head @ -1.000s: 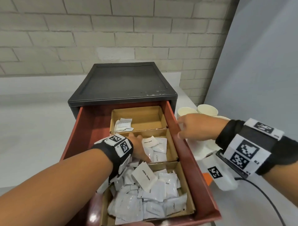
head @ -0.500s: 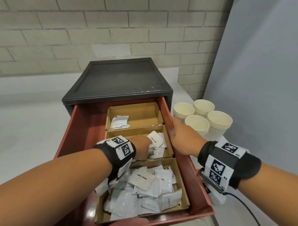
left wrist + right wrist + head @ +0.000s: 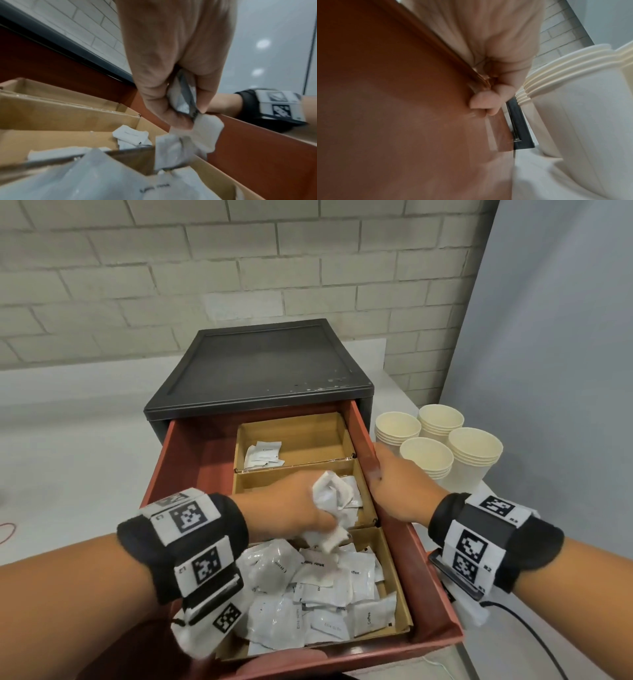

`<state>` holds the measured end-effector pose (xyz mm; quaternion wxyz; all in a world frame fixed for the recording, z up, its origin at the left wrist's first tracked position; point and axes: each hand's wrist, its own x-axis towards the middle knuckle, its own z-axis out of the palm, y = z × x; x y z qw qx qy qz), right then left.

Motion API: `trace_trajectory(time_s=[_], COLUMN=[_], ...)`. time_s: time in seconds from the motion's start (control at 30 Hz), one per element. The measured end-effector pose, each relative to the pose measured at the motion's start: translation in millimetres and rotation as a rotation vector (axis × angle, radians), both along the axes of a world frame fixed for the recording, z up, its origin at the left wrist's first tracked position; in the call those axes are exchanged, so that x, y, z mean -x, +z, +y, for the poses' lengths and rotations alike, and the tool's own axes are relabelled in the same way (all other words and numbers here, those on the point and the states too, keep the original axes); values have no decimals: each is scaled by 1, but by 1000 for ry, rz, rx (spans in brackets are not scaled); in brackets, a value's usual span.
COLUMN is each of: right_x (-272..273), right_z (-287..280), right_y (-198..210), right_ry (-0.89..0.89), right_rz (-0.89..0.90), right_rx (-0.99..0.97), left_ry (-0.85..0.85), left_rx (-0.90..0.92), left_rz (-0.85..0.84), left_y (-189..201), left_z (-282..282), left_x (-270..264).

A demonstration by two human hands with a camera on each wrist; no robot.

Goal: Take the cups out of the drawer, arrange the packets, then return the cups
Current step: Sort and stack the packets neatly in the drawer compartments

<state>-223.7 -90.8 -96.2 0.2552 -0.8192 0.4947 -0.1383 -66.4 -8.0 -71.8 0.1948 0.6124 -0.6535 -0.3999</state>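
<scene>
Nearest me, the front cardboard tray (image 3: 402, 604) of the red drawer (image 3: 431, 587) is heaped with loose white packets (image 3: 308, 594). Just beyond, my left hand (image 3: 291, 510) clutches a crumpled bunch of packets (image 3: 330, 508) over the middle tray (image 3: 368, 501), while my right hand (image 3: 397, 484) curls its fingers (image 3: 481, 102) over the drawer's right wall. Further right, four stacks of cups (image 3: 442, 446) stand on the counter (image 3: 68, 446) beside the dark cabinet (image 3: 260, 368).

Pale brick wall (image 3: 171, 268) behind, grey panel (image 3: 555, 337) at right. White counter (image 3: 68, 440) runs along wall. Round ceiling lights (image 3: 263, 43) show in left wrist view.
</scene>
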Motion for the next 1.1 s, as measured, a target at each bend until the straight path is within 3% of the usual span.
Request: trace_trajectory(time_s=[0.13,0.27,0.43,0.57,0.67,0.83,1.0,1.1], right_x=[0,2,-4,-35,-67,-104,-100,-102], right_z=[0,-2,-4,-4,3,10,1,1], right_y=[2,19,79,114,105,49,26,18], right_ry=[10,75,110,123,143,283,180,129], right_rz=[13,148,319,184,173,552,565,551], right_rx=[-17,-46,32,38,-105,-255,-414,-415], left_ry=[-97,-71,116,324,421,404,302,223], left_rx=[-189,-283,-228,-131,-104,-171,-198,-237], left_rz=[72,0,-21,-49,-152,-408,-572,-631], left_y=[-11,-7,18,28,23,0,-5,-11], left_z=[12,8,-6,-33,-54,-80,-102,-111], left_x=[6,-7,-37,-64,-79,-91,-95,-94])
